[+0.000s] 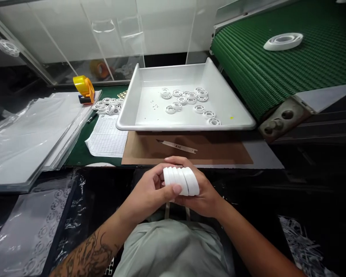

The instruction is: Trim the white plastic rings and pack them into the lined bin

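Observation:
Close to my body, both hands hold a row of several white plastic rings (180, 181) pressed face to face. My left hand (152, 188) grips the row from the left, its thumb lying across the front of the rings. Around the right end curls my right hand (204, 192), its fingers behind and beneath them. Beyond my hands a white tray (187, 127) holds several more white rings (192, 96), scattered mostly toward its right half, and small white scraps. On brown cardboard (144, 154) in front of the tray lies a white cutter knife (178, 146) marked "A16".
A green conveyor belt (248, 57) at the right carries one white part (284, 41). To the left are stacked plastic bags (31, 134), an orange tape dispenser (86, 90), a ring pile (108, 106) and a printed sheet (108, 134). White scraps (302, 246) lie low right.

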A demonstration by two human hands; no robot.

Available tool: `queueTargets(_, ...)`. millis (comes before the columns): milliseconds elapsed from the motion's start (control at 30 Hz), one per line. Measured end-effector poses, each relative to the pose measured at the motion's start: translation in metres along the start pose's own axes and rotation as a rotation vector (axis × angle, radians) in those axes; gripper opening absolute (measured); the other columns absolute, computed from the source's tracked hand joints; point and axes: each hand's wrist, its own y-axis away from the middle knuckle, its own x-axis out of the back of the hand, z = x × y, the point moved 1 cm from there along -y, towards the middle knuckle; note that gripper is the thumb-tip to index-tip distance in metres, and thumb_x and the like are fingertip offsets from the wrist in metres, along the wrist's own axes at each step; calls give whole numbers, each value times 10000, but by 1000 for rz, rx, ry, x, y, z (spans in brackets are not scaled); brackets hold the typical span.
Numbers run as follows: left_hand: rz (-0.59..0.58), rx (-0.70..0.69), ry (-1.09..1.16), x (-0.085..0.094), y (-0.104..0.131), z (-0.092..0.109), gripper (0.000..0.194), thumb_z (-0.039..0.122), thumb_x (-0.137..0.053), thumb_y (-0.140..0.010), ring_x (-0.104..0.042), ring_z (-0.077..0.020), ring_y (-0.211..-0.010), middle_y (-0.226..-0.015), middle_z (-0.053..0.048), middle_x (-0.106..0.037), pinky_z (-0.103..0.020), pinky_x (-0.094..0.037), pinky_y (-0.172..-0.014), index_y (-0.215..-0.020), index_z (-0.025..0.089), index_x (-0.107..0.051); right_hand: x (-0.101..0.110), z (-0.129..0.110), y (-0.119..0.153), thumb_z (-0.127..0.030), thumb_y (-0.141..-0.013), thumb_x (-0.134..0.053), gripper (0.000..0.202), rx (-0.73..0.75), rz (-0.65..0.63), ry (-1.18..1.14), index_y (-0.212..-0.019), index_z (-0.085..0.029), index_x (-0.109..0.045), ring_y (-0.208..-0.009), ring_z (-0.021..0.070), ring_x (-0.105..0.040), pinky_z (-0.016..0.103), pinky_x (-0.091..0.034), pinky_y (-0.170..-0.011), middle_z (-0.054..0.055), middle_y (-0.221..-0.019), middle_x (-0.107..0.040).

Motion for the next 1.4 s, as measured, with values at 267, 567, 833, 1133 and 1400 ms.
queueTargets(267,-10,43,-59,-6,19,-1,735,381,-960,-722,-664,-179,-976,-1126,-34,-684,-243,-566,-803,-1324,256,-558,-12,-18,5,-420,-848,-922,763,-108,112,-50,-1491,-259,-544,-1244,336,-652,448,-565,-1078,116,-1396,-616)
queueTargets(567,-33,-508,-327,-4,33,7,527,446,-848,-858,-694,-278,-1155,-1319,-81,-677,-333,-562,-1000,-1341,333,-668,-20,-46,15,-350,-834,-906,827,-12,231,258,-1552,-353,-495,-1212,376,-659,506,-612,-1056,109,-1389,-620)
queueTargets(833,14,-310,-202,-8,30,5,350,524,-853,-835,-694,-242,-1054,-1169,-40,-723,-288,-556,-891,-1140,365,-786,-24,-56,20,-263,-1038,-595,433,-69,278,397,-1468,-314,-598,-1247,304,-660,424,-592,-1093,79,-1386,-643)
queueTargets(1133,121,-43,115,-26,12,2,324,403,-850,-847,-512,-97,-709,-783,26,-591,-177,-448,-645,-806,187,-611,-26,-25,19,-300,-993,-728,649,95,223,501,-1573,-289,-437,-1303,294,-588,414,-493,-1170,84,-1436,-575)
queueTargets(1400,0,75,42,-17,15,8,434,237,-928,-658,-500,-98,-687,-862,36,-592,-175,-442,-586,-988,234,-645,-19,-23,20,-404,-933,-828,754,-34,127,242,-1575,-359,-436,-1253,324,-615,461,-541,-1119,77,-1491,-518)
